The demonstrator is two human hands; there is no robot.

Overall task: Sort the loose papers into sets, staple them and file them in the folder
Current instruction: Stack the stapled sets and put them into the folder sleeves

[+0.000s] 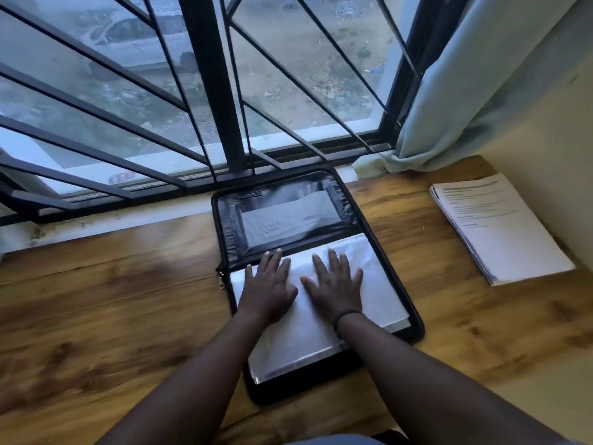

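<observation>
Wood-grain surface (128,316) runs under a barred window (205,91), with a pale curtain (481,75) hanging at the right and a parked car visible outside through the glass. On the right side of the surface, near the wall, lies a stack of papers (500,229); its top sheet carries printed lines, too small and blurred to read. No brand or label can be made out anywhere.

Lying open in the middle is a black zip folder (414,316), its far flap reaching the window sill, its zipper pull at the left edge. The far flap has a clear pocket (288,216) with a pale sheet inside. The near half holds white sheets under shiny plastic sleeves (308,342).

Both hands rest flat on those sleeves, fingers straight and spread, gripping nothing: left hand (268,284) beside right hand (335,284), close but not touching. A dark band circles the right wrist. Bare wood lies open left of the folder and between folder and papers.
</observation>
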